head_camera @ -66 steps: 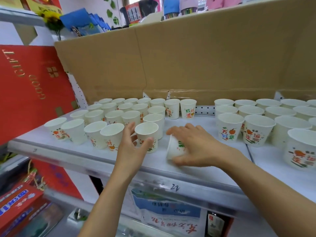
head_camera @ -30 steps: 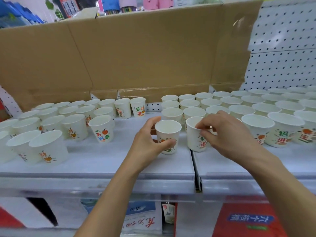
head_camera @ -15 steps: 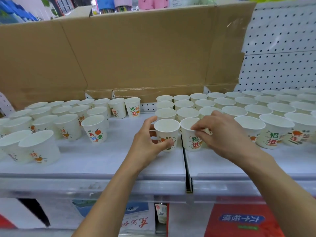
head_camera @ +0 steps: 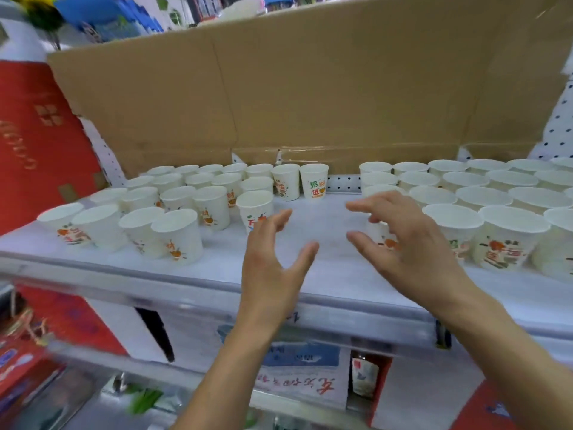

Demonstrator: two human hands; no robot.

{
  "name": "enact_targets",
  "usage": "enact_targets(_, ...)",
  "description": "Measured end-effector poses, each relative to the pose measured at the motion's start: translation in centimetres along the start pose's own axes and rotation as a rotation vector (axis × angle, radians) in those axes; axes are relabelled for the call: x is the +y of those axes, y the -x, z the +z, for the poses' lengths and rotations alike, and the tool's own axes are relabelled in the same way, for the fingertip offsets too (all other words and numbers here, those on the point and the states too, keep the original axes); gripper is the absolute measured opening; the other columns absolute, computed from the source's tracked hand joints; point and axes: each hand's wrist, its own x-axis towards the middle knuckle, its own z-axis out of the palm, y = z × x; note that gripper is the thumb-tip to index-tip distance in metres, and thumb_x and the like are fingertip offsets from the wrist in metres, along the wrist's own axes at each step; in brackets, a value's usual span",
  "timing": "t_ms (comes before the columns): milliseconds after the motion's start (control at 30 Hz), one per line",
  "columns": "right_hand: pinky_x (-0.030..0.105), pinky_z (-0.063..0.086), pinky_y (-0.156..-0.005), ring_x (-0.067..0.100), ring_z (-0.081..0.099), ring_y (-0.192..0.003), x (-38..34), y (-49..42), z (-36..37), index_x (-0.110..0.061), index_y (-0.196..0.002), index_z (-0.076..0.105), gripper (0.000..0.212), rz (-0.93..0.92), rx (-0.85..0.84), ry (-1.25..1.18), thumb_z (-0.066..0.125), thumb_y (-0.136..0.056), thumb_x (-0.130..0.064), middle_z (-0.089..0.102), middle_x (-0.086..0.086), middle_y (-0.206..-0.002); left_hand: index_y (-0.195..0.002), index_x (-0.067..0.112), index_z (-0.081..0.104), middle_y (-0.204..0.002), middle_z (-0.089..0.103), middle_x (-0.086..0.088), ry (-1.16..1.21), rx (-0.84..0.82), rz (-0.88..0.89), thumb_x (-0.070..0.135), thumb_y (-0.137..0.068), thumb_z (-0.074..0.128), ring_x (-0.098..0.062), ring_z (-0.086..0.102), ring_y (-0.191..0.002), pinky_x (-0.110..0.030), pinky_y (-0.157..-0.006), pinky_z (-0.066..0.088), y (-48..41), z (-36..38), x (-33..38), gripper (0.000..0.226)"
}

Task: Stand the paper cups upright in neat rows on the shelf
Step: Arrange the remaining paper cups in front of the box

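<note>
The paper cups are seen standing upright on the white shelf (head_camera: 325, 243) in two groups: a left group (head_camera: 176, 231) and a right group (head_camera: 511, 237), with a bare strip of shelf between them. Rows are formed in each group, the left ones less evenly. Only plain white insides are shown where the mouths can be looked into. Two printed cups (head_camera: 313, 181) are set side by side at the far end of the strip.

Both hands are held over the strip with fingers spread and nothing gripped. The left hand (head_camera: 273, 268) is raised before a left-group cup (head_camera: 255, 206), whose print is partly covered. A right-group cup (head_camera: 379, 232) is mostly hidden behind the right hand (head_camera: 412, 252).

A cardboard sheet (head_camera: 310, 97) is stood along the back. The rightmost cups are cut off by the frame edge. The goods on the lower level (head_camera: 297, 377) are blurred and cannot be made out.
</note>
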Motion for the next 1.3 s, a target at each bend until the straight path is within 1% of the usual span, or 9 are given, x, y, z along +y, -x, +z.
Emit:
enact_targets(167, 0.03, 0.042, -0.098, 0.009, 0.047, -0.115, -3.7, -4.8, 7.6, -0.029, -0.142, 0.033, 0.079, 0.259, -0.264, -0.303, 0.078, -0.077, -0.031, 0.044, -0.005, -0.135, -0.137, 0.025, 0.036, -0.13, 0.034, 0.012, -0.073, 0.379, -0.082, 0.028, -0.078, 0.077, -0.013, 0.035, -0.128, -0.032, -0.106, 0.035, -0.7, -7.7, -5.1, 0.071)
enact_targets(267, 0.033, 0.034, -0.106, 0.014, 0.037, -0.128, -5.1, -7.8, 11.6, -0.024, -0.144, 0.025, 0.095, 0.36, -0.267, -0.404, 0.084, -0.07, -0.029, 0.036, -0.002, -0.142, -0.142, 0.025, 0.028, -0.129, 0.029, 0.012, -0.04, 0.339, -0.235, 0.03, -0.074, 0.08, -0.017, 0.039, -0.125, -0.033, -0.104, 0.038, -2.1, -11.5, -8.0, 0.086)
enact_targets(400, 0.045, 0.033, -0.108, 0.022, 0.034, -0.133, -6.0, -10.5, 15.8, -0.022, -0.144, 0.021, 0.107, 0.424, -0.15, -0.26, 0.084, -0.06, -0.039, 0.035, 0.002, -0.145, -0.145, 0.028, 0.021, -0.14, 0.036, 0.007, -0.032, 0.143, -0.24, 0.029, -0.072, 0.083, -0.009, 0.042, -0.122, -0.027, -0.098, 0.039, -3.8, -13.0, -9.9, 0.096)
enact_targets(567, 0.042, 0.035, -0.103, 0.024, 0.041, -0.129, -6.3, -10.9, 17.2, -0.022, -0.141, 0.027, 0.089, 0.457, -0.123, -0.123, 0.075, -0.068, -0.04, 0.045, 0.002, -0.142, -0.146, 0.031, 0.02, -0.146, 0.039, 0.008, -0.057, 0.025, -0.203, 0.034, -0.072, 0.081, -0.013, 0.039, -0.13, -0.027, -0.097, 0.037, -5.9, -12.7, -10.6, 0.096)
enact_targets(700, 0.043, 0.038, -0.102, 0.022, 0.048, -0.123, -6.5, -10.2, 16.3, -0.021, -0.135, 0.038, 0.073, 0.43, -0.141, -0.108, 0.071, -0.072, -0.036, 0.049, -0.003, -0.139, -0.139, 0.032, 0.036, -0.131, 0.049, 0.013, -0.011, -0.028, -0.193, 0.032, -0.077, 0.077, -0.007, 0.047, -0.112, -0.029, -0.09, 0.042, -6.0, -12.2, -10.7, 0.075)
enact_targets(900, 0.043, 0.04, -0.1, 0.02, 0.042, -0.121, -5.2, -7.7, 14.2, -0.027, -0.133, 0.041, 0.07, 0.371, -0.195, -0.143, 0.07, -0.07, -0.038, 0.045, -0.001, -0.135, -0.134, 0.029, 0.043, -0.125, 0.052, 0.013, -0.004, -0.04, -0.187, 0.036, -0.074, 0.079, -0.011, 0.051, -0.11, -0.037, -0.095, 0.047, -5.3, -10.0, -9.0, 0.07)
enact_targets(1000, 0.04, 0.046, -0.093, 0.022, 0.048, -0.11, -4.9, -7.1, 13.3, -0.024, -0.113, 0.055, 0.041, 0.295, -0.268, -0.163, 0.07, -0.077, -0.035, 0.048, 0.006, -0.124, -0.133, 0.026, 0.045, -0.118, 0.05, 0.014, 0.002, -0.035, -0.19, 0.034, -0.075, 0.079, -0.01, 0.05, -0.106, -0.032, -0.093, 0.046, -4.8, -8.6, -7.2, 0.068)
enact_targets(1100, 0.04, 0.049, -0.084, 0.02, 0.055, -0.096, -5.0, -6.0, 10.6, -0.025, -0.089, 0.055, 0.019, 0.262, -0.19, -0.146, 0.067, -0.081, -0.037, 0.054, 0.006, -0.11, -0.129, 0.025, 0.047, -0.116, 0.052, 0.011, 0.044, -0.01, -0.171, 0.031, -0.076, 0.079, -0.009, 0.051, -0.102, -0.019, -0.078, 0.044, -3.6, -7.5, -4.5, 0.063)
enact_targets(1300, 0.034, 0.049, -0.082, 0.012, 0.052, -0.096, -3.1, 0.5, -0.7, -0.021, -0.09, 0.056, 0.025, 0.201, 0.02, -0.093, 0.068, -0.082, -0.041, 0.052, -0.003, -0.105, -0.126, 0.032, 0.049, -0.114, 0.057, 0.018, 0.283, -0.004, -0.094, 0.032, -0.075, 0.078, -0.003, 0.059, -0.098, -0.017, -0.07, 0.047, 0.6, -2.5, 3.8, 0.059)
